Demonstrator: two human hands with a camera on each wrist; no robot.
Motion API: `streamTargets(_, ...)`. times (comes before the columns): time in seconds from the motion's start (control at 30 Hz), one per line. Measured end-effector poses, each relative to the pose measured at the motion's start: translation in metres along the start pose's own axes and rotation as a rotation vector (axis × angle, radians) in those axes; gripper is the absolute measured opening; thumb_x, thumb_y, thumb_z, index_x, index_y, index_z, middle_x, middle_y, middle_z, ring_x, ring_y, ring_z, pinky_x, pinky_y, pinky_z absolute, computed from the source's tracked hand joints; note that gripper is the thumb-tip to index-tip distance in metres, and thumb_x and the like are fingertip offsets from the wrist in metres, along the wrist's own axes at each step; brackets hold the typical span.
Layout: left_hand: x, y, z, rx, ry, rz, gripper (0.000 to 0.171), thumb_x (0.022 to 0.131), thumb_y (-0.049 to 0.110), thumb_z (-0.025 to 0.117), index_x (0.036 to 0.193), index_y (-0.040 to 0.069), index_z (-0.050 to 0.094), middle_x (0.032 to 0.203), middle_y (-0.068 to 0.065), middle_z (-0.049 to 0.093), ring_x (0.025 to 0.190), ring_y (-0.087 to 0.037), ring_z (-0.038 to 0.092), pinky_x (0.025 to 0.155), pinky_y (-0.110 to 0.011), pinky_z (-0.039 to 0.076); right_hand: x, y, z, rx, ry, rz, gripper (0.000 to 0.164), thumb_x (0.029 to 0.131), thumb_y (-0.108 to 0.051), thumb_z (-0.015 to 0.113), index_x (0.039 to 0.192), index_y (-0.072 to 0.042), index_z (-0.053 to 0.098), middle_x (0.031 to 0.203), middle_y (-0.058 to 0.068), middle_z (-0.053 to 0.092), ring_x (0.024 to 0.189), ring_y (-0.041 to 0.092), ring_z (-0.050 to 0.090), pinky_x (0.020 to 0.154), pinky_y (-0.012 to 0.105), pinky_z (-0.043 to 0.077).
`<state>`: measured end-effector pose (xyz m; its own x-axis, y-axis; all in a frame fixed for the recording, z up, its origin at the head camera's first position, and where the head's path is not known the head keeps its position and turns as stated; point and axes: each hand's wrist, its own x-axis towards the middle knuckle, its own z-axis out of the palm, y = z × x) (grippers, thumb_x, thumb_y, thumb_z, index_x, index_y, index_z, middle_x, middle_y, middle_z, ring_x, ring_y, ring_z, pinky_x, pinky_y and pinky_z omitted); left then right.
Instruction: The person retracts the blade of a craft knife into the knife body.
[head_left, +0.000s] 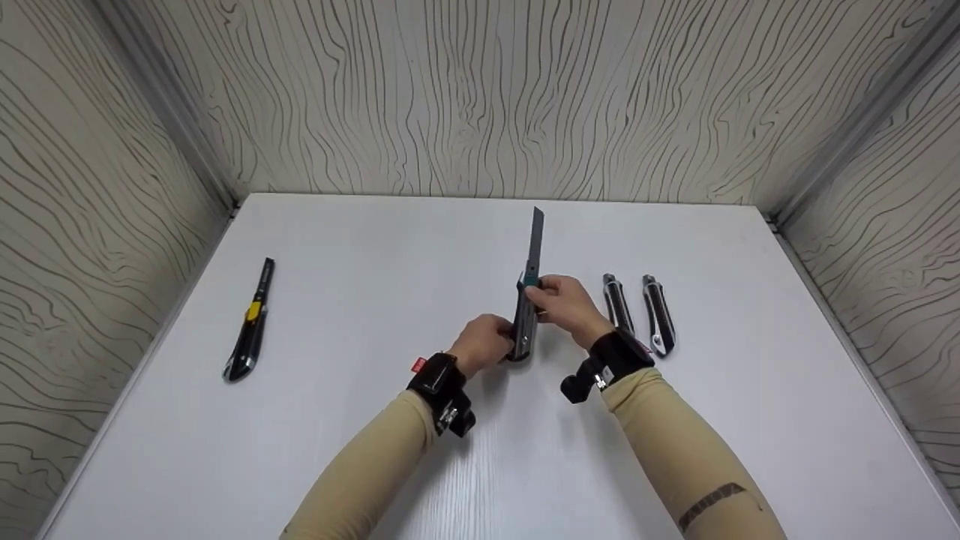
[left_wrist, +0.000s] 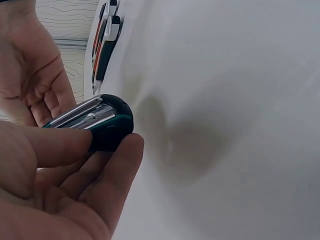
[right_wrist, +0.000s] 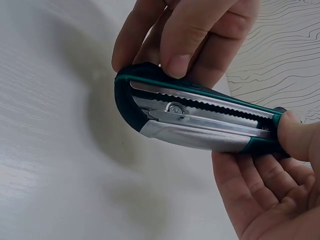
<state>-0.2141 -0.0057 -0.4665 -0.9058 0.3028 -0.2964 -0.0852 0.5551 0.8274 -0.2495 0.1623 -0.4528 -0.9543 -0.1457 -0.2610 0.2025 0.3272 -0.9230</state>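
Note:
Both hands hold a green-trimmed utility knife (head_left: 523, 330) above the middle of the table. Its long blade (head_left: 535, 240) is slid out and points toward the back wall. At the rear end of the handle, my left hand (head_left: 480, 345) pinches it between thumb and fingers. My right hand (head_left: 570, 307) grips the front of the handle, the thumb near the green slider part. In the right wrist view the metal channel (right_wrist: 220, 111) with its toothed edge faces up. The left wrist view shows the rounded dark butt (left_wrist: 117, 112) of the handle; the blade is hidden there.
A black utility knife with a yellow slider (head_left: 255, 310) lies at the left of the white table (head_left: 375, 255). To the right, two more knives lie side by side, the nearer one (head_left: 618, 306) partly behind my right wrist, the other (head_left: 659, 319) farther out. Patterned walls (head_left: 480, 97) enclose the table.

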Motion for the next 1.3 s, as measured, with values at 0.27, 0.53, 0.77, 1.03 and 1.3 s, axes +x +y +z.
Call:
streamTargets(0.27, 0.0, 0.001, 0.005, -0.007, 0.006, -0.01, 0.022, 0.089, 0.002, 0.056, 0.106, -0.002, 0.069, 0.09, -0.009, 0.068, 0.071, -0.017, 0.06, 0.058, -0.022, 0.045, 0.0, -0.001, 0.001, 0.021, 0.012, 0.002, 0.035, 0.1, -0.023, 0.055, 0.122, 0.004, 0.061, 0.103, 0.011, 0.071, 0.086, 0.014, 0.067, 0.081, 0.03, 0.057)
streamTargets(0.53, -0.001, 0.002, 0.009, 0.051, 0.065, 0.025, 0.02, 0.09, 0.004, 0.057, 0.104, -0.002, 0.07, 0.091, -0.009, 0.068, 0.075, -0.016, 0.055, 0.063, -0.024, 0.043, 0.002, -0.002, 0.005, 0.063, 0.034, 0.013, 0.041, 0.1, -0.033, 0.053, 0.117, 0.003, 0.063, 0.089, 0.0, 0.064, 0.081, 0.011, 0.061, 0.075, 0.025, 0.056)
streamTargets(0.77, -0.002, 0.003, 0.014, 0.115, 0.109, 0.082, 0.02, 0.091, 0.005, 0.058, 0.106, 0.0, 0.071, 0.095, -0.01, 0.071, 0.079, -0.016, 0.056, 0.075, -0.029, 0.048, 0.003, 0.001, 0.007, 0.089, 0.066, 0.008, 0.039, 0.1, -0.033, 0.053, 0.119, -0.001, 0.064, 0.095, 0.002, 0.068, 0.081, 0.011, 0.061, 0.074, 0.025, 0.054)
streamTargets(1.03, -0.002, 0.004, 0.015, 0.112, 0.1, 0.091, 0.019, 0.092, 0.005, 0.057, 0.105, 0.0, 0.071, 0.093, -0.009, 0.07, 0.08, -0.017, 0.056, 0.074, -0.029, 0.047, 0.002, 0.0, 0.008, 0.13, 0.103, 0.019, 0.036, 0.1, -0.031, 0.054, 0.117, -0.001, 0.063, 0.091, -0.001, 0.069, 0.077, 0.009, 0.06, 0.071, 0.023, 0.052)
streamTargets(1.3, -0.002, 0.002, 0.017, 0.114, 0.111, 0.093, 0.021, 0.091, 0.005, 0.057, 0.106, 0.001, 0.071, 0.095, -0.01, 0.071, 0.083, -0.018, 0.058, 0.079, -0.031, 0.049, 0.002, 0.002, 0.009, 0.107, 0.101, 0.043, 0.035, 0.1, -0.03, 0.055, 0.119, -0.002, 0.063, 0.104, 0.006, 0.072, 0.081, 0.009, 0.06, 0.076, 0.023, 0.051)
